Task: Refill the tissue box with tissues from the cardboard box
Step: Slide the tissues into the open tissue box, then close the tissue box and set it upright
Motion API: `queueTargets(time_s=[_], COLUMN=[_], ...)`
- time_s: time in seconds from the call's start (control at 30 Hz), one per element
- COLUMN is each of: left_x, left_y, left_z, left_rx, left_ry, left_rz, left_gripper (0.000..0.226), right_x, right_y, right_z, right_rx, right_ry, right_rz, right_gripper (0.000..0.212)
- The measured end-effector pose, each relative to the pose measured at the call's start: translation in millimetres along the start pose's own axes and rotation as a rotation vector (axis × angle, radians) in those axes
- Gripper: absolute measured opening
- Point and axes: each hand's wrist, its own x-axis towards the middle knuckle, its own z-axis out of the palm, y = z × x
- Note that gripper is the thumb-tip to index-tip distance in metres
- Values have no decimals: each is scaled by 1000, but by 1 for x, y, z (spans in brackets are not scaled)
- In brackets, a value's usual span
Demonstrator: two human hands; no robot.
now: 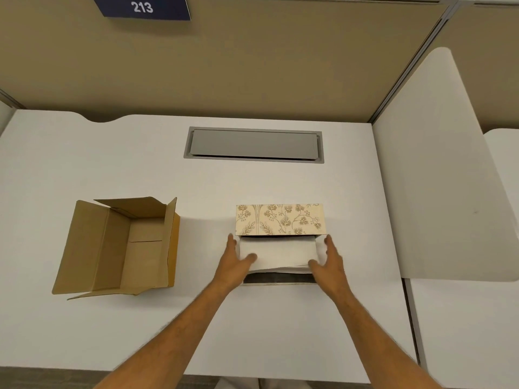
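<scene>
A tissue box with a beige floral lid stands open on the white desk, right of centre. A white stack of tissues sits partly inside it, its near edge raised above the box's dark opening. My left hand grips the stack's left end, thumb on top. My right hand grips its right end. The brown cardboard box lies open at the left, and its inside looks bare.
A grey cable hatch is set into the desk behind the tissue box. A tan partition wall with a "213" sign rises at the back. A white divider panel bounds the right side.
</scene>
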Motion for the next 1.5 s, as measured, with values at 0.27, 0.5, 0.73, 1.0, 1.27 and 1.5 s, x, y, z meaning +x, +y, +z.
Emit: queueTargets(time_s=[0.27, 0.5, 0.73, 1.0, 1.27, 1.5], left_x=[22, 31, -2, -27, -29, -18], left_y=[52, 51, 16, -29, -58, -42], left_z=[-23, -26, -28, -16, 6, 5], left_rx=[-89, 24, 25, 27, -489, -824], left_ry=[287, 303, 266, 221, -17, 56], left_rz=[178, 204, 241, 220, -373, -398], left_gripper=[34, 16, 13, 17, 26, 34], right_x=[30, 41, 9, -21, -22, -20], right_y=[-57, -57, -26, 13, 30, 42], right_z=[-19, -29, -32, -21, -17, -19], right_rx=[138, 43, 48, 49, 51, 40], right_ry=[211, 232, 161, 124, 98, 48], right_rz=[-129, -130, -156, -148, -178, -211], right_gripper=[49, 30, 20, 29, 36, 44])
